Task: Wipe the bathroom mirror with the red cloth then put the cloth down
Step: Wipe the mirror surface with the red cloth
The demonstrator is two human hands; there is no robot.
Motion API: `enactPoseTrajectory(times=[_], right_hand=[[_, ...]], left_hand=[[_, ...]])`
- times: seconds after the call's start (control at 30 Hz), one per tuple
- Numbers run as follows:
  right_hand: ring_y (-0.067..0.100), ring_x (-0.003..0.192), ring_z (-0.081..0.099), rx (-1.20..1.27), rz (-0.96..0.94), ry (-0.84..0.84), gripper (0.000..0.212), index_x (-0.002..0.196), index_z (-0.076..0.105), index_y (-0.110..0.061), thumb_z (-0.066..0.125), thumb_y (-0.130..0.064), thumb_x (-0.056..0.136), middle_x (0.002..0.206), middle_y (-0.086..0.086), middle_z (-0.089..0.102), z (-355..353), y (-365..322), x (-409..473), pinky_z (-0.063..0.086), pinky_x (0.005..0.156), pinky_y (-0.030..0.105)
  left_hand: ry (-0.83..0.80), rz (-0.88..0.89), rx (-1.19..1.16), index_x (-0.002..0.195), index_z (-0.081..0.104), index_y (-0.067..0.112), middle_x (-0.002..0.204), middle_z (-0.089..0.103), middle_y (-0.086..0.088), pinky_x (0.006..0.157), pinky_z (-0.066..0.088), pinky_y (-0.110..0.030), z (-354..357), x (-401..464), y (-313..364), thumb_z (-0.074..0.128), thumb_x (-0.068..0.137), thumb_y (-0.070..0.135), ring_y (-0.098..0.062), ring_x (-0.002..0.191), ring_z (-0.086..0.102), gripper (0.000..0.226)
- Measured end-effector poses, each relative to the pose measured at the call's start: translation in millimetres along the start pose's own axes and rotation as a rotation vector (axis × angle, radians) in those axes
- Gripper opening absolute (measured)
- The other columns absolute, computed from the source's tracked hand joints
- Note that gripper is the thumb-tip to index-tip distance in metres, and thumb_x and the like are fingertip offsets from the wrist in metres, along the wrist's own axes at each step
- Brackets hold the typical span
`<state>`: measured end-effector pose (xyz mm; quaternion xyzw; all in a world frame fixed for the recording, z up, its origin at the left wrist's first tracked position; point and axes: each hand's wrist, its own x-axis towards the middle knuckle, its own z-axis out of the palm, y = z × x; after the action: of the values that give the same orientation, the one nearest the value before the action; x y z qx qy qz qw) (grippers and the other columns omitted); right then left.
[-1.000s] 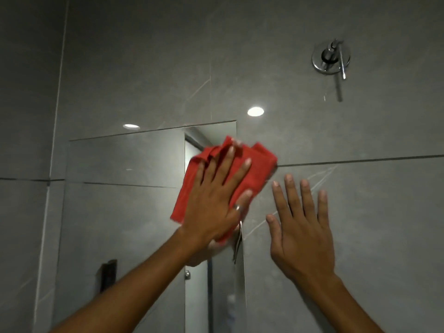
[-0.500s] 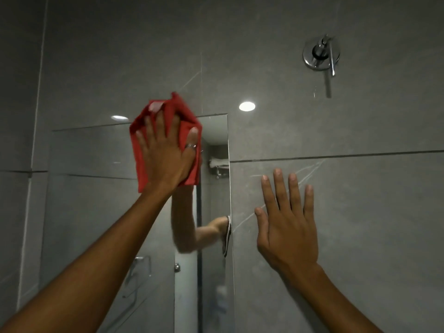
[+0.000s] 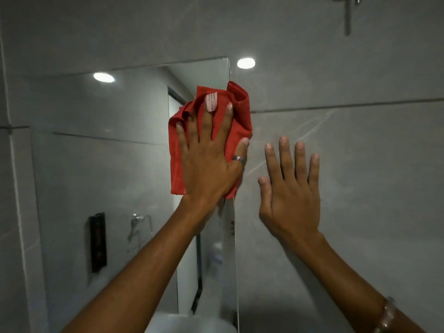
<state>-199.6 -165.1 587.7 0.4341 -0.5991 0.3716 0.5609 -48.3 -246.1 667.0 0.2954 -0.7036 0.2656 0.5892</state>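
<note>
- The red cloth point(image 3: 236, 131) is soft and crumpled, bunched into loose folds with a ragged lower hem; it lies pressed flat against the upper right edge of the mirror point(image 3: 108, 169), one fold spilling past the edge onto the grey wall tile point(image 3: 360, 68)
- The left hand point(image 3: 209, 164) lies spread on the cloth, palm flat and all 5 fingers splayed; it pins the fabric to the glass rather than curling around it; a plain metal ring point(image 3: 239, 159) sits on the thumb
- The right hand point(image 3: 292, 195) rests open and flat on the tile just beside the mirror's edge, fingers straight, holding nothing; a pale beaded bracelet point(image 3: 386, 316) circles its wrist
- The mirror is a frameless sheet with a thin bright edge; the tiles are smooth, matt grey with faint pale veins and dark grout lines
- Half a second ago the cloth was further left, up at the mirror's top edge; now it has swept right and lower to the right edge; the right hand keeps its place on the tile
- A pale pink care label point(image 3: 211, 101) pokes up between the fingers; its printed lines are too blurred to read
</note>
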Motion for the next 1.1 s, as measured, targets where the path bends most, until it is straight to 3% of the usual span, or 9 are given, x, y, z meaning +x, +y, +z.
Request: enactPoseTrajectory(times=[0.2,0.33,0.43,0.53,0.63,0.8,0.9,1.0,1.1], right_hand=[[0.038,0.164,0.018,0.003,0.018,-0.011,0.064,0.169,0.019,-0.019,0.028,-0.044,0.111,0.177,0.013,0.019,3.6,-2.5,-50.6,0.011,0.133,0.059],[0.043,0.158,0.03,-0.015,0.034,-0.06,0.063,0.167,0.029,-0.016,0.036,-0.042,0.11,0.172,0.017,0.033,6.9,-6.5,-110.8,0.016,0.13,0.061],[0.043,0.157,0.03,-0.019,0.01,-0.07,0.065,0.167,0.027,-0.018,0.038,-0.041,0.108,0.17,0.017,0.035,10.1,-9.2,-155.1,0.014,0.13,0.06],[0.039,0.162,0.015,-0.007,0.008,-0.088,0.071,0.169,0.011,-0.022,0.04,-0.04,0.107,0.175,0.009,0.016,12.6,-12.0,-186.4,0.011,0.132,0.059],[0.033,0.167,-0.005,-0.019,0.015,-0.119,0.072,0.17,0.009,-0.021,0.04,-0.04,0.107,0.176,0.008,0.005,12.5,-12.3,-197.8,0.006,0.133,0.059],[0.042,0.159,0.018,-0.001,0.049,-0.18,0.068,0.163,0.027,-0.014,0.048,-0.034,0.102,0.168,0.016,0.023,-3.0,-16.9,-184.6,0.019,0.126,0.065],[0.033,0.166,-0.002,0.101,-0.003,-0.201,0.062,0.166,0.022,-0.016,0.031,-0.04,0.108,0.175,0.014,0.011,-8.3,-18.3,-163.1,0.006,0.132,0.061],[0.027,0.167,-0.008,0.114,-0.037,-0.138,0.065,0.17,0.007,-0.025,0.018,-0.045,0.11,0.18,0.006,-0.006,-11.5,-22.5,-90.6,-0.009,0.135,0.05],[0.025,0.167,-0.011,0.136,0.018,-0.057,0.065,0.171,0.014,-0.022,0.022,-0.043,0.109,0.179,0.004,-0.008,-14.6,-34.1,-3.6,-0.009,0.135,0.047]], left_hand=[[-0.052,-0.085,0.011,0.165,0.02,0.026,0.173,0.016,-0.01,0.129,-0.001,-0.057,18.6,-108.7,15.5,0.022,0.104,0.065,-0.037,0.161,0.011,0.072],[-0.095,-0.084,0.016,0.166,0.009,0.031,0.171,0.019,-0.012,0.129,-0.001,-0.057,34.6,-209.1,24.5,0.029,0.103,0.064,-0.028,0.161,-0.008,0.073],[-0.12,-0.045,0.013,0.165,0.008,0.036,0.168,0.019,-0.012,0.129,0.001,-0.054,47.2,-287.9,21.6,0.039,0.1,0.063,-0.031,0.162,0.003,0.076],[-0.228,-0.026,0.03,0.159,0.023,0.038,0.155,0.036,-0.011,0.118,0.029,-0.06,48.8,-363.7,14.2,0.036,0.1,0.062,-0.042,0.141,0.035,0.065],[-0.371,-0.047,0.038,0.15,0.028,0.033,0.141,0.043,-0.014,0.102,0.043,-0.066,41.9,-403.9,6.6,0.025,0.102,0.061,-0.042,0.125,0.043,0.056],[-0.374,-0.074,0.003,0.161,0.017,0.033,0.158,0.035,-0.014,0.125,0.016,-0.057,26.1,-340.1,5.0,0.028,0.102,0.064,-0.043,0.143,0.032,0.068],[-0.256,-0.138,-0.006,0.166,0.001,0.034,0.17,0.023,-0.01,0.13,-0.004,-0.052,22.3,-239.0,2.3,0.029,0.101,0.067,-0.039,0.157,0.019,0.077],[-0.141,-0.099,-0.023,0.166,-0.002,0.032,0.175,0.01,-0.006,0.13,-0.005,-0.053,8.7,-121.5,2.7,0.021,0.103,0.067,-0.035,0.161,0.008,0.076],[-0.03,-0.105,-0.07,0.167,0.0,0.028,0.176,-0.002,-0.004,0.13,-0.007,-0.054,-8.2,-7.6,2.1,0.021,0.105,0.064,-0.029,0.163,-0.002,0.075]])
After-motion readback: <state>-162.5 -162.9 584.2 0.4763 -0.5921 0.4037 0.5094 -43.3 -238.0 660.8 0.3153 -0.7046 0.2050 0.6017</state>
